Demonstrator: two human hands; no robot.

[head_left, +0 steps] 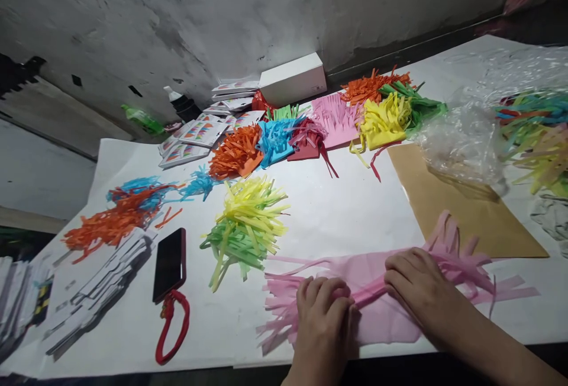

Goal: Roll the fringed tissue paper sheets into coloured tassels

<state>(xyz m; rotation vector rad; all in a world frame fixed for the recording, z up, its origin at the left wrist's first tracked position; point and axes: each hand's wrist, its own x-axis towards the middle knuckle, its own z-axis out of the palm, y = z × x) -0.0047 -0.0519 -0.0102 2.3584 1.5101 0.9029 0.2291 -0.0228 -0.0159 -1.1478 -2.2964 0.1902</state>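
A sheet of pink fringed tissue paper [381, 267] lies near the front edge of the white-covered table [337, 208]. Its middle is gathered into a tight roll. My left hand [322, 315] is closed over the left part of that roll, fingers curled down. My right hand [421, 288] presses on the roll's right part, fingers bent over it. Loose pink strips [461, 250] fan out to both sides of my hands.
A yellow and green fringe bundle [246, 226] lies just left of centre. A black phone [170, 263] with a red strap [173, 330] is at left. Coloured fringe piles [310, 131], a white box [293, 78], brown paper [465, 208] and a plastic bag [488, 131] fill the back and right.
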